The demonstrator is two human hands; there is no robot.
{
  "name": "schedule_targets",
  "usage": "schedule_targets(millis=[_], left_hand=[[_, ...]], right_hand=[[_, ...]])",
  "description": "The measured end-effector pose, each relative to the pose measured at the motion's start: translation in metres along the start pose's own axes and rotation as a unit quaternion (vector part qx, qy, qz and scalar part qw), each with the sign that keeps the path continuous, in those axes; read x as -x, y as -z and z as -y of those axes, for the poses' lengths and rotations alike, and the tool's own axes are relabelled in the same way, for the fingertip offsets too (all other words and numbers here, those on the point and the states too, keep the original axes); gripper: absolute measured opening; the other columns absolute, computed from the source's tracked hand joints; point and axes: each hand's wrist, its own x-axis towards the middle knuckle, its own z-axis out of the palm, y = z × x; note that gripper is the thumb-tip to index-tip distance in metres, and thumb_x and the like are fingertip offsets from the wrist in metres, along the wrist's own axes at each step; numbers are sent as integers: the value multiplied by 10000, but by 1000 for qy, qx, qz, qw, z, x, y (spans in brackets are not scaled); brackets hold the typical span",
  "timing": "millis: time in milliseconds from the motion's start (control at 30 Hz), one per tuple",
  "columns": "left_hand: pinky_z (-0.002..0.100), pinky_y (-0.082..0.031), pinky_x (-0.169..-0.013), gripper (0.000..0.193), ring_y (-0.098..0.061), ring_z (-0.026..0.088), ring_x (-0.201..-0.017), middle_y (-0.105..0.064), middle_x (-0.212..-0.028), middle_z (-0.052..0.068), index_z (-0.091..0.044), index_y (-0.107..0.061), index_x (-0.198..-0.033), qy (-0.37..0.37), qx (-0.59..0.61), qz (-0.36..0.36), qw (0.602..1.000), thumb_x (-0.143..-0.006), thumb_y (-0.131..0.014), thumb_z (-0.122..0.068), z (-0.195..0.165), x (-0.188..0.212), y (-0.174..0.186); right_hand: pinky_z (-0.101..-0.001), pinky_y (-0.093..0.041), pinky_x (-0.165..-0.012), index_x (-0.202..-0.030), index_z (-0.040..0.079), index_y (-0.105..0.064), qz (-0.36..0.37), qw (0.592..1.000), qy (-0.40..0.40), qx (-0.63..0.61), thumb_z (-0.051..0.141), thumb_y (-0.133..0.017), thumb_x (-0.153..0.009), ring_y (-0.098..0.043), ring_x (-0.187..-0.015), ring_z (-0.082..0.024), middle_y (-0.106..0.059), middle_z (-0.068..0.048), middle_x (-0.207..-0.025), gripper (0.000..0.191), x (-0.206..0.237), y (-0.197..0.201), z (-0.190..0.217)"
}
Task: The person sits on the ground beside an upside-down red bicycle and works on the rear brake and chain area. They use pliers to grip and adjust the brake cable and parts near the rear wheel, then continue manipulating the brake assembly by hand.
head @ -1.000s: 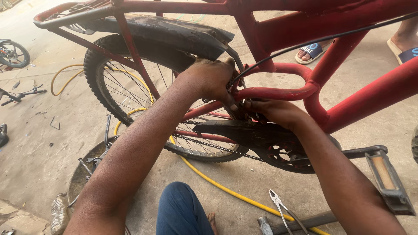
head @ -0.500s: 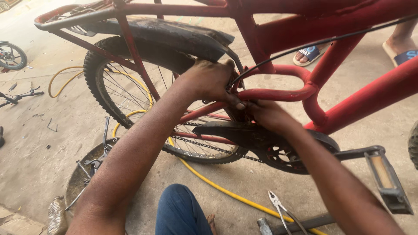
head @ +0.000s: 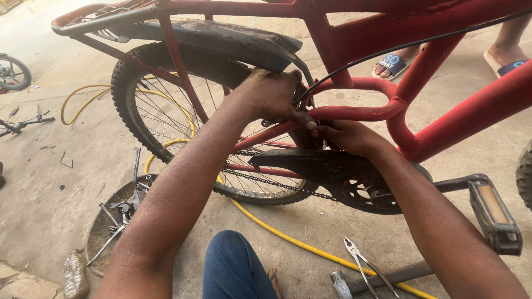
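Pinching a small fitting at the red frame [head: 354, 113] behind the mudguard [head: 221, 41], I close my left hand [head: 274, 97] and right hand [head: 346, 137] together to steady it, pliers [head: 363, 263] on the floor.

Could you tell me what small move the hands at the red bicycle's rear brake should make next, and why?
Probably hold the left hand firm by the mudguard while the right hand works the small part under the frame tube. Both hands meet where the black cable ends; the part itself is hidden.
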Motion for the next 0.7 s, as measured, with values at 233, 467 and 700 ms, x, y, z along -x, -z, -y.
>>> schedule_targets(millis=[233, 467, 700], left_hand=[[408, -542, -942, 890, -734, 280, -982, -767, -953, 116, -55, -711, -1048, -34, -22, -31, 999, -545, -854, -775, 3, 2, -1], [384, -609, -866, 862, -786, 266, -896, -770, -897, 128, -69, -684, -1062, 8, -7, 15, 1000, -579, -803, -773, 2, -1, 2], [546, -379, -1089, 863, -717, 345, -975, -754, -888, 138, -77, -690, -1015, -58, -71, -86, 992, -636, -733, -851, 4, 5, -11]], right_hand=[[-350, -524, -810, -1262, 112, -667, 43, 998, 53, -1, 248, -689, -921, -645, -917, -166, -720, -43, -1031, 369, -1, 8, -13], [-475, -506, -818, -1084, 50, -675, -312, 887, 227, 254, 97, -577, -1005, -661, -980, -357, -682, -177, -1048, 135, -26, 11, -28], [-344, -426, -565, -988, 82, -686, -106, 989, 39, -93, 169, -620, -939, -551, -641, -170, -613, -39, -756, 119, 5, 13, -8]])
